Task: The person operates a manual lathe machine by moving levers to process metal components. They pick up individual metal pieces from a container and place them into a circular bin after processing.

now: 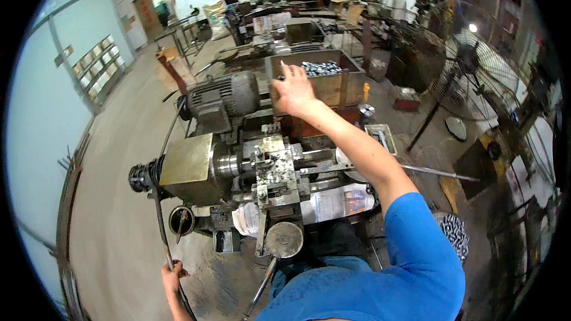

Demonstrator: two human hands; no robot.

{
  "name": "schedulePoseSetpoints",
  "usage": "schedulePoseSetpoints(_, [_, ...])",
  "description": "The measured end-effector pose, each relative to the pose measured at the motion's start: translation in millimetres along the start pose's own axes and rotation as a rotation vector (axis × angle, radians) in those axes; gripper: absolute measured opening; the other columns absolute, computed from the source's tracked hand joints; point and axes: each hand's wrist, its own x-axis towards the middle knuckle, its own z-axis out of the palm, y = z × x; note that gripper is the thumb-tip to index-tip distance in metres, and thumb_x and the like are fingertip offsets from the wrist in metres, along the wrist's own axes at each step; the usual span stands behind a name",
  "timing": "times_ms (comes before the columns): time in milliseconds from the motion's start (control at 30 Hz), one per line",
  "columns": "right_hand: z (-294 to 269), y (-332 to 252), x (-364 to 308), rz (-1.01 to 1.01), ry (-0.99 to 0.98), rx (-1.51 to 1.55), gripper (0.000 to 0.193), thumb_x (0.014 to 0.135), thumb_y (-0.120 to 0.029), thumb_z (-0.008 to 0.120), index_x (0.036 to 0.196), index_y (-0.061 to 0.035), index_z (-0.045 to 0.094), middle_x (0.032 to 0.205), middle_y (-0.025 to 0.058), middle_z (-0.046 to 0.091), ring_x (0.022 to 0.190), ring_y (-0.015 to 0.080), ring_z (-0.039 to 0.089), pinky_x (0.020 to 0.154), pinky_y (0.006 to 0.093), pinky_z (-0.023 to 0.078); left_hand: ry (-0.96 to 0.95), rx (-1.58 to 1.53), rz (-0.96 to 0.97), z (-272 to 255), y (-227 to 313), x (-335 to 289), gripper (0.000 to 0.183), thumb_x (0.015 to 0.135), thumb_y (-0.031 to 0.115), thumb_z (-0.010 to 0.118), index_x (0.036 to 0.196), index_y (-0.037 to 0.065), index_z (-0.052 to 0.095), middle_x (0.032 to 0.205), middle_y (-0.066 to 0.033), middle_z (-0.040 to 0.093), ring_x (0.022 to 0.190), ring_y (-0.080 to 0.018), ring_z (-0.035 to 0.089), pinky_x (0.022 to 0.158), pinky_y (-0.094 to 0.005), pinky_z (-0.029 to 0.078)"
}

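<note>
Running through left grip (pixel 172 274): long dark bar (pixel 161 223).

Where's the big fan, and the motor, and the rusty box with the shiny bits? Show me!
Fan (pixel 467 59): head view, on its middle hub.
Motor (pixel 222 96): head view, on its ribbed casing.
Rusty box (pixel 337 90): head view, on its outer near wall.

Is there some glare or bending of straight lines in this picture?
In the head view, corners are black and the pale wall at left curves; in the same head view, a small bright light glares near the standing fan.
</note>
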Motion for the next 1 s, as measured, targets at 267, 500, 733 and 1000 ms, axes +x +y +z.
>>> schedulePoseSetpoints(267, [-68.7, -60.1, -194.2, 0.158, -0.340, 0.853, 0.044, 0.051, -0.021, 0.064, 0.092, -0.0053, 0.062, 0.117, 0.0206, 0.047, 0.100, 0.0360, 0.049, 0.080, 0.0429, 0.043, -0.042, 0.155, -0.152, 17.0, 22.1, -25.2, 0.035, 0.083, 0.026, 0.062, 0.099, -0.003, 0.051, 0.080, -0.0135, 0.057, 0.069, -0.0194, 0.052, 0.060, -0.0317, 0.044])
schedulePoseSetpoints(500, [-176.5, 3.3, -453.6, 0.966, -0.656, 0.324, 0.041, 0.057, -0.024, 0.062, 0.094, -0.0063, 0.065, 0.114, 0.0152, 0.055, 0.103, 0.0313, 0.053, 0.085, 0.0382, 0.045, -0.037, 0.153, -0.129, 42.9, 54.2, -49.3, 0.028, 0.083, 0.028, 0.063, 0.086, 0.001, 0.055, 0.062, -0.0089, 0.055, 0.056, -0.0172, 0.049, 0.053, -0.0306, 0.043])
schedulePoseSetpoints(733, [-268.3, 113.4, -599.4, 1.615, -0.912, -0.430, 0.035, 0.063, -0.032, 0.061, 0.081, -0.0033, 0.066, 0.096, 0.0151, 0.062, 0.089, 0.0257, 0.062, 0.076, 0.0361, 0.051, -0.017, 0.170, -0.296, -7.9, -6.6, 0.5, 0.025, 0.083, 0.029, 0.061, 0.084, 0.006, 0.051, 0.062, -0.0091, 0.052, 0.057, -0.0191, 0.049, 0.057, -0.0345, 0.048])
schedulePoseSetpoints(1000, [-327.6, 169.1, -672.7, 1.827, -0.557, -0.642, 0.034, 0.060, -0.029, 0.063, 0.088, -0.0093, 0.067, 0.102, 0.0162, 0.061, 0.095, 0.0311, 0.059, 0.083, 0.0384, 0.047, 0.029, 0.187, -0.351, -9.8, -9.6, 11.4, 0.024, 0.083, 0.029, 0.060, 0.085, 0.008, 0.048, 0.063, -0.0082, 0.050, 0.057, -0.0205, 0.048, 0.060, -0.0380, 0.050])
